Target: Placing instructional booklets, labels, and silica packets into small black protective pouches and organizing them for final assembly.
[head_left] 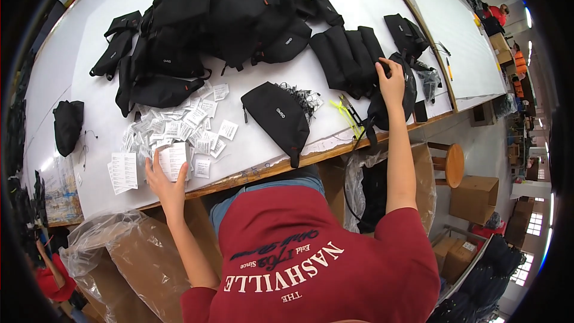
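Note:
My left hand (165, 186) is at the table's near edge, thumb and fingers around the sides of a white printed label (173, 160). Right beside it lies a stack of larger white labels (124, 171), and beyond is a loose heap of small white tags (179, 122). My right hand (391, 84) reaches out to the right, its fingers curled on the upper end of a black pouch (408, 97) with a hanging strap. Next to that pouch is a row of black pouches (347, 60). Between my hands one black zipped pouch (278, 118) lies flat.
A large pile of black pouches (209, 18) covers the far middle of the white table (54, 84). Black cords (304, 100) and yellow-green cutters (347, 113) lie nearer. Plastic-lined cartons (137, 251) stand below the edge, with a wooden stool (454, 165) to the right.

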A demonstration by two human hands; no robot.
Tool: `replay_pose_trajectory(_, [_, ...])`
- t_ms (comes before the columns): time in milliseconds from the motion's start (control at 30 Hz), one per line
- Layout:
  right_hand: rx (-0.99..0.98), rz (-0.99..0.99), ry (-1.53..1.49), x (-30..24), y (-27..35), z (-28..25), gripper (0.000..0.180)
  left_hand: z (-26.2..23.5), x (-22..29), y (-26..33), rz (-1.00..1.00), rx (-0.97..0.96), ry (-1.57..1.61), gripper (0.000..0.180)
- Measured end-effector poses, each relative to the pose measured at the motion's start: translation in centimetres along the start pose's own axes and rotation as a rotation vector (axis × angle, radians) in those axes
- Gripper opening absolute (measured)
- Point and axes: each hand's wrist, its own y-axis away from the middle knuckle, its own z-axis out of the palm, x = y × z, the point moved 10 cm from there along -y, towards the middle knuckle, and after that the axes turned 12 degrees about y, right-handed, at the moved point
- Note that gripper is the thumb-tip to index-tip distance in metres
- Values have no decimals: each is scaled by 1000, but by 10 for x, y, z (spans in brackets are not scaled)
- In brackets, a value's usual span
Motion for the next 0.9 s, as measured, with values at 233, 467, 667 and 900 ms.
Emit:
replay_pose_trajectory(233, [-42,-135,-129,-86,33,-24,12,2,13,3,-14,-53,-28,86])
replay_pose_trajectory(467, [-582,-117,-59,-105,113,66,16,-1,15,2,6,-63,-2,91])
replay_pose_trajectory(667, [-485,-216,-18,-113,114,69,12,-3,16,3,-12,-76,15,90])
replay_pose_trajectory(900, [-419,57,-653,-120,76,38,9,-10,21,6,11,-72,52,84])
